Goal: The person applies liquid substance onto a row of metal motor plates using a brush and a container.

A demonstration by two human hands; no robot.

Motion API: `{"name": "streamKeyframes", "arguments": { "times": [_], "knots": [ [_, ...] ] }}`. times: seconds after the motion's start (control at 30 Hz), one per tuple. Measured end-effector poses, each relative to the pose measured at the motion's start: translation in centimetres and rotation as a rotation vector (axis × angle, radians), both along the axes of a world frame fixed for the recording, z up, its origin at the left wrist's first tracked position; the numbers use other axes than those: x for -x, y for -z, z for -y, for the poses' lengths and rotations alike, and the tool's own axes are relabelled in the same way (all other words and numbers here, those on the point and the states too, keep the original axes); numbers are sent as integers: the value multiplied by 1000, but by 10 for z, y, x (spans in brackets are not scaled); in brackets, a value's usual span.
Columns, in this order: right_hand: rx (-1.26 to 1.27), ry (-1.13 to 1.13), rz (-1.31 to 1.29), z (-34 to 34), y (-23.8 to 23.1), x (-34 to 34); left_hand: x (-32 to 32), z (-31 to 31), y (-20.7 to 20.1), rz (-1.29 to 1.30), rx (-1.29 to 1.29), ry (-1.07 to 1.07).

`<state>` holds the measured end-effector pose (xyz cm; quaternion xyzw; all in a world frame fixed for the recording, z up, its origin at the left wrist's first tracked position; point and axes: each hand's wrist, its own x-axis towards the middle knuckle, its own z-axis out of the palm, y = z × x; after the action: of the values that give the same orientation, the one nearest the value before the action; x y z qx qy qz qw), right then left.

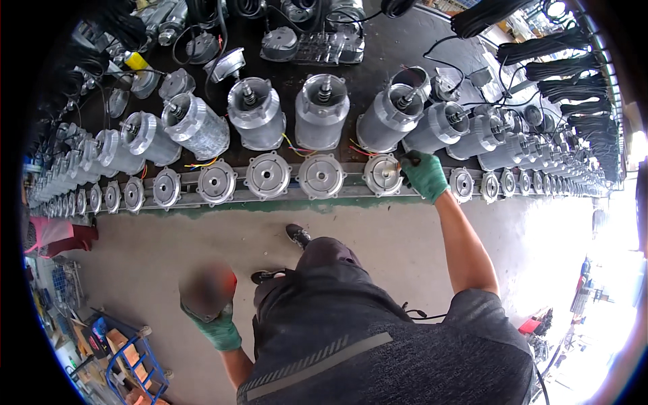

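Note:
My right hand (425, 175), in a green glove with dark fingertips, is closed at the right edge of a round metal end cover (382, 177). Anything pinched in its fingers is too small to make out. Behind that cover stands a silver motor housing (385, 125) with a shaft inside and coloured wires at its base. Low on the left, away from the bench, my gloved left hand (219, 329) is wrapped round a roundish thing with a red side (208, 289). Its top is blurred, so its kind does not show.
More end covers (268, 175) line the bench's front rail, before a long row of motor housings (256, 118). Black cable bundles (574, 88) hang at the right. A blue cart (138, 364) stands on the floor at lower left. Another person's leg (77, 239) shows at far left.

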<state>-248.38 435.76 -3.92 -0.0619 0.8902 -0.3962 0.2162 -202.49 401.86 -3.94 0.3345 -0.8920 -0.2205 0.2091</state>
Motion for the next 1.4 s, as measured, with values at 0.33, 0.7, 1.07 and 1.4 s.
{"name": "streamKeyframes", "arguments": {
  "times": [0.33,0.7,1.07,1.4],
  "knots": [
    [-102,-602,-318,-42,63,8,9,-45,-22,-3,159,80],
    [272,-12,113,-106,13,29,-55,-163,0,-309,-40,-113],
    [314,176,-11,-176,72,31,-94,-232,35,-114,-6,-76],
    [-190,-504,-150,-177,70,77,-95,-266,42,-22,191,-75]
  ]
}}
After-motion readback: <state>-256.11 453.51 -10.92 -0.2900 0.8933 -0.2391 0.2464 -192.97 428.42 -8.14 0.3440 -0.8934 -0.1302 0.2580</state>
